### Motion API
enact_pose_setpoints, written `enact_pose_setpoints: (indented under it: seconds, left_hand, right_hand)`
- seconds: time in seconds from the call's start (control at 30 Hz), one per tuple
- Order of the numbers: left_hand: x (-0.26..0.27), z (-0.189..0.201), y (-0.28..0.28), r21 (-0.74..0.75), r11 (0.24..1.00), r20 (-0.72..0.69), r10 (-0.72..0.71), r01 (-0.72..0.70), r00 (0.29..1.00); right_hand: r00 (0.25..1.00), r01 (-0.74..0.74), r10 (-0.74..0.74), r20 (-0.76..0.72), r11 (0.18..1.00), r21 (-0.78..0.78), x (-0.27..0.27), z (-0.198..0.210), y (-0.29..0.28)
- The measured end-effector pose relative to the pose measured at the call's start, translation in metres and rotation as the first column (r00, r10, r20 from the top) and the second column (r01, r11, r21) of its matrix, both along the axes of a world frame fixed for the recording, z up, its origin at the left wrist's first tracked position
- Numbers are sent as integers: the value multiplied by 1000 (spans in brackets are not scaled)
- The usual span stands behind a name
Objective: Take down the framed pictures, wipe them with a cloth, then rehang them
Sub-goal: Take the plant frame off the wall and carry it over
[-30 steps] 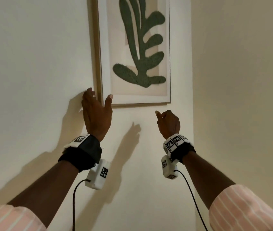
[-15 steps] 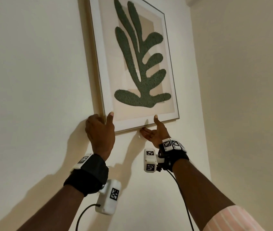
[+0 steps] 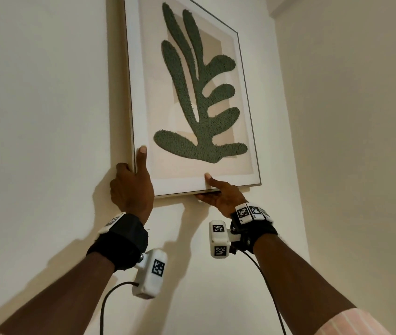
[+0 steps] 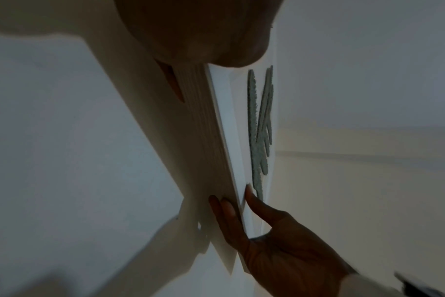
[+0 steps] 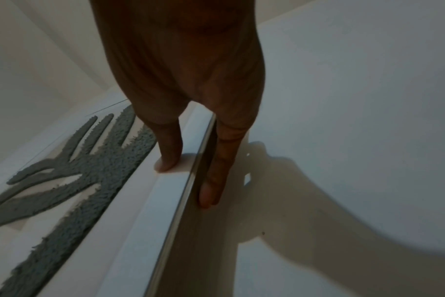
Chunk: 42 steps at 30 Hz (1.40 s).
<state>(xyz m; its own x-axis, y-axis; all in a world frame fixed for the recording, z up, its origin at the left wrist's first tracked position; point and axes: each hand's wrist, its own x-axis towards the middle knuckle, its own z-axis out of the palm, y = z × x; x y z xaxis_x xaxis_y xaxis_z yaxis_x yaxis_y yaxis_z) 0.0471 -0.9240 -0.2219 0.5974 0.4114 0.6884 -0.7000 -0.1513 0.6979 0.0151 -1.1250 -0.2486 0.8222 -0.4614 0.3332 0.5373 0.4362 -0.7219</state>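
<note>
I am now holding the framed leaf picture (image 3: 192,97) with both hands where a second ago only my left hand (image 3: 131,187) was at its lower left corner and my right hand (image 3: 221,194) was hanging curled below the frame, holding nothing. In the head view my left hand is wrapping that corner, thumb lying up the white mat on the front and the fingers going out of sight behind the side edge. My right hand is pinching the bottom rail near its middle, thumb pressing on the front; the right wrist view is showing one finger (image 5: 213,176) running along the underside of the rail by the wall (image 3: 42,117). The left wrist view is also catching my right hand (image 4: 280,241) at the far end of the rail, with fingertips tucked behind the frame and thumb on its face. The picture is sitting high on the cream wall, close to the room corner, and its lower edge is tilting down toward the right, where a second ago it was hanging level; the shadow behind the rail suggests the bottom is coming away from the wall. I cannot see the hanger at the top, so I cannot tell whether it is free yet. I am judging this as the take-down starting: the grip is made, and the lift off the hook comes next, with wiping and rehanging not yet begun.
</note>
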Motion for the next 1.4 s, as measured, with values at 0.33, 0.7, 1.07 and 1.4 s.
enact_pose_setpoints:
  seconds: [0.33, 0.7, 1.07, 1.4]
  left_hand:
    - [-3, -7, 0, -82, 995, 132, -54, 65, 990]
    - [-15, -102, 29, -31, 915, 112, -397, 402, 911]
    - [-23, -215, 80, 231, 779, -101, -577, 583, 810]
    - [-107, -310, 144, 296, 367, -631, -618, 882, 469]
  right_hand:
    - [996, 89, -88, 18, 996, -32, -30, 3, -1]
    - [182, 823, -934, -307, 316, -473, -177, -86, -72]
    - [-109, 871, -761, -640, 236, -430, -295, -254, 88]
    - [-481, 824, -498, -722, 24, -565, -434, -332, 271]
